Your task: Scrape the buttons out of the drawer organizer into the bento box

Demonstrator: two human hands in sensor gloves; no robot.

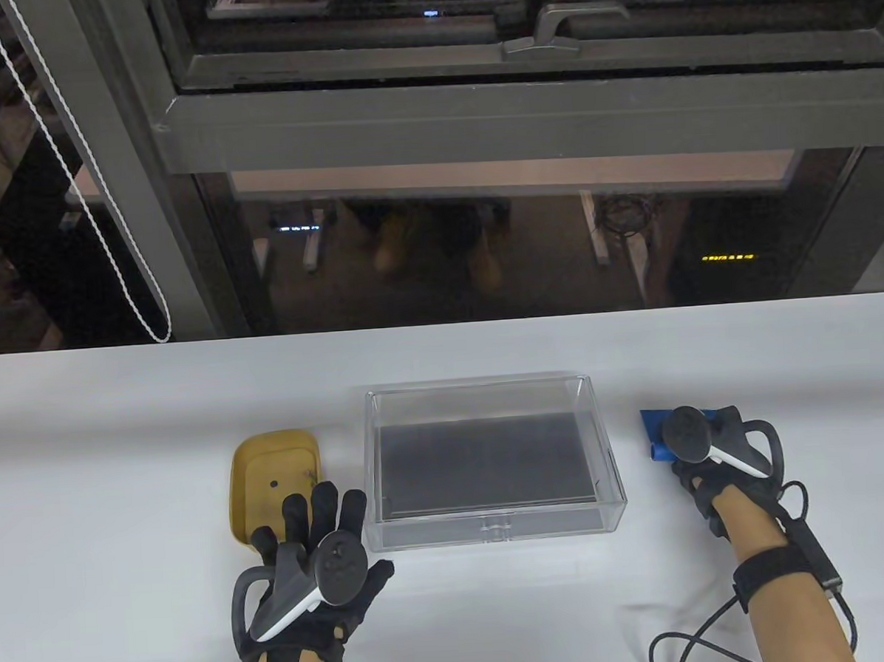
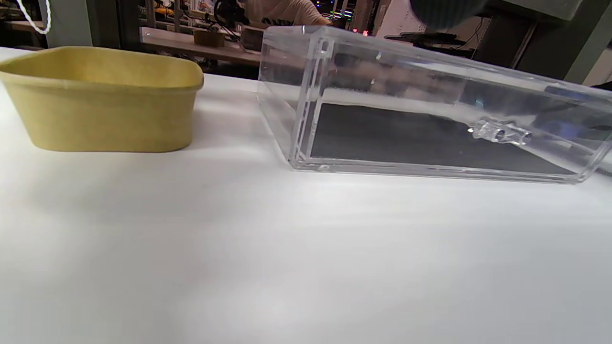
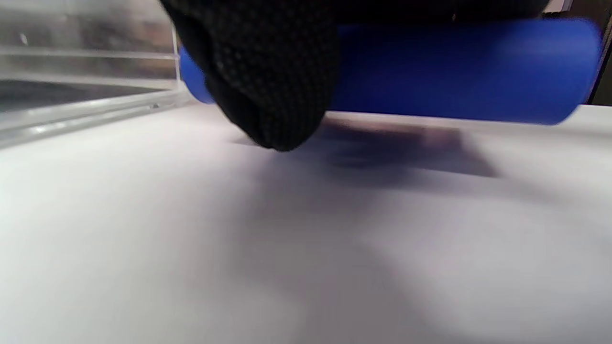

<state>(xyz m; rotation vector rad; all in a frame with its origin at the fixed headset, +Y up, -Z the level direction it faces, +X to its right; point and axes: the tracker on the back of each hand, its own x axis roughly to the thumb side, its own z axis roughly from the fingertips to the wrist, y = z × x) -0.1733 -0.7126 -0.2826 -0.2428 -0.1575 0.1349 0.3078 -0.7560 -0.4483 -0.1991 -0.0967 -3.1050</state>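
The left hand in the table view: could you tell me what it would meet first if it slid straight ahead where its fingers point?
Probably the yellow bento box; the left hand has fingertips already overlapping its near rim, though height is unclear.

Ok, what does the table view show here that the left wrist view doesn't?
Only the table view shows both hands: the left hand with fingers spread by the yellow bento box, the right hand on the blue scraper, and one dark button inside the box. Only the left wrist view shows the box's outer wall side-on. Both show the clear drawer organizer with its dark liner and the white table.
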